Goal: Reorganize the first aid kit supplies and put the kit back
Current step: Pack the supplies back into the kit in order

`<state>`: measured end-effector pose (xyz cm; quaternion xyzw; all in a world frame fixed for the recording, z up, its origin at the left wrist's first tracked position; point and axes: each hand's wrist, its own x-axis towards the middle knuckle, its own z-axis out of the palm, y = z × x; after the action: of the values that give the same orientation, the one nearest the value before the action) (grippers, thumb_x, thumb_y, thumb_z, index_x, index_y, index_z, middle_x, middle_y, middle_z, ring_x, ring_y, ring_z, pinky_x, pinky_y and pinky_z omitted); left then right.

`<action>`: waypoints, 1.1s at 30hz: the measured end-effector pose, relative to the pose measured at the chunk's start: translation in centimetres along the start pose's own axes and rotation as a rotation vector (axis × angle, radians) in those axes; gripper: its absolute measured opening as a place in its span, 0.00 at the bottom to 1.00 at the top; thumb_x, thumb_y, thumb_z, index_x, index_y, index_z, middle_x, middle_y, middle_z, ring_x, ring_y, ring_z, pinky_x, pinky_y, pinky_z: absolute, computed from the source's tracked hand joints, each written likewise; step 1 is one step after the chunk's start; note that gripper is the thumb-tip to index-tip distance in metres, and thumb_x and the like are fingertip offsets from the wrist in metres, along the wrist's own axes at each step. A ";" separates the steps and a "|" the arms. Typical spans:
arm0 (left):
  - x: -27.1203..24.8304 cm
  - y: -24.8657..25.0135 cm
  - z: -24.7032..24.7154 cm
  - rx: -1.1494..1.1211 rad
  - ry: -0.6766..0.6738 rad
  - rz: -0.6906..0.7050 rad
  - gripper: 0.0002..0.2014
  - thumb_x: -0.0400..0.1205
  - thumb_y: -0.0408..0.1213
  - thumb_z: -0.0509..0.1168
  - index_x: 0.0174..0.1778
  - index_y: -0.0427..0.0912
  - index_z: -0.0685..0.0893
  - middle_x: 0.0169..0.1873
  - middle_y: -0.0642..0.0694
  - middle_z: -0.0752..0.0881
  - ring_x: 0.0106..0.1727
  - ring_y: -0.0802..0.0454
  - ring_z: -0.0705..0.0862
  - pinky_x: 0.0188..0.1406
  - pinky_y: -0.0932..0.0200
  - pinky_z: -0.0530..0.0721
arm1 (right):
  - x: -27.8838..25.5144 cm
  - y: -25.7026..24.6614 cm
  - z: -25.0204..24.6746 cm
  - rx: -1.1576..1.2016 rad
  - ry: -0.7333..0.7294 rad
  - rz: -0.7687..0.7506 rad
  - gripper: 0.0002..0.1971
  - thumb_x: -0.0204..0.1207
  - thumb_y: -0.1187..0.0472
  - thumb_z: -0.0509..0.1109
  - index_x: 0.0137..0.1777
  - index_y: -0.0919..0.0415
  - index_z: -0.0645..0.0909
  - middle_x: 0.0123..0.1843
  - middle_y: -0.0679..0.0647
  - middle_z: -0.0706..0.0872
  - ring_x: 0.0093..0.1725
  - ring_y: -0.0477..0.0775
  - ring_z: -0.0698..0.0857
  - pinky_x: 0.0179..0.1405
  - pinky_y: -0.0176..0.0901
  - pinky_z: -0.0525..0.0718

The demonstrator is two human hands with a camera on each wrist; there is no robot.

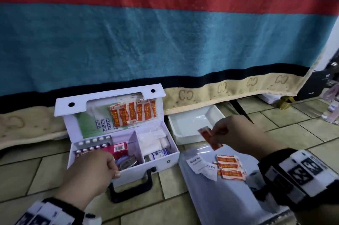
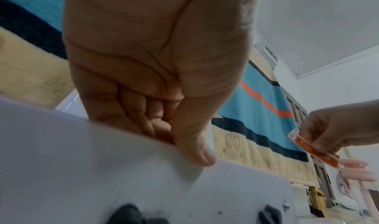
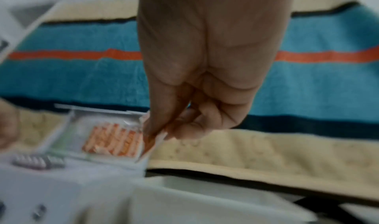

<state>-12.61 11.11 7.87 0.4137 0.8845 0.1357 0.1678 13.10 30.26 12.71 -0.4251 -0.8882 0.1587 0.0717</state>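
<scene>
With the left hand (image 1: 91,167) gripping the open white first aid case's (image 1: 161,158) front wall, the right hand (image 1: 236,134) pinches an orange-wrapped plaster (image 1: 210,138) beside it, apparently bound for the lid's row of plasters (image 1: 133,114).

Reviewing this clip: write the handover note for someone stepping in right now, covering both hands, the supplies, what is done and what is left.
Left hand: grips the front wall of the open white first aid box, thumb outside.
Right hand: pinches one orange plaster strip in the air beside the box.
Done: orange plasters sit in the lid pocket; blister packs, red carton and gauze are in the compartments.
Left: loose orange plasters and white alcohol pads on the clear sheet; then shut the box and put it away.
</scene>
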 end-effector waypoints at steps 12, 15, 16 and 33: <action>0.1 0.0 0.4 0.003 0.053 -0.012 0.15 0.72 0.46 0.74 0.21 0.52 0.80 0.38 0.59 0.90 0.48 0.60 0.85 0.44 0.66 0.78 | 9.3 -10.0 6.7 0.542 -0.293 -0.221 0.07 0.75 0.64 0.72 0.43 0.71 0.84 0.41 0.64 0.91 0.33 0.49 0.87 0.43 0.44 0.88; -0.1 -0.2 0.7 0.003 0.095 -0.018 0.15 0.73 0.44 0.72 0.21 0.52 0.79 0.27 0.60 0.84 0.49 0.60 0.85 0.41 0.65 0.74 | 11.0 -11.3 5.6 0.673 -0.090 -0.242 0.06 0.77 0.67 0.69 0.41 0.67 0.85 0.38 0.59 0.88 0.31 0.45 0.86 0.49 0.51 0.88; -0.2 -0.3 0.8 0.003 0.107 -0.025 0.15 0.74 0.43 0.71 0.21 0.52 0.79 0.25 0.59 0.81 0.49 0.60 0.85 0.40 0.65 0.74 | 11.5 -11.6 5.0 0.741 0.016 -0.253 0.08 0.77 0.67 0.70 0.37 0.61 0.85 0.36 0.56 0.88 0.34 0.48 0.85 0.51 0.55 0.86; 0.1 -0.2 0.9 0.008 0.102 -0.050 0.13 0.73 0.41 0.73 0.23 0.50 0.81 0.41 0.55 0.90 0.52 0.58 0.85 0.54 0.60 0.83 | 13.3 -15.5 5.1 0.377 0.206 -0.289 0.02 0.69 0.63 0.77 0.39 0.56 0.90 0.34 0.46 0.88 0.38 0.48 0.86 0.43 0.40 0.84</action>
<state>-12.43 11.13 6.90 0.3846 0.9026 0.1487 0.1239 -7.99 30.34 13.11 -0.2871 -0.8824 0.2655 0.2618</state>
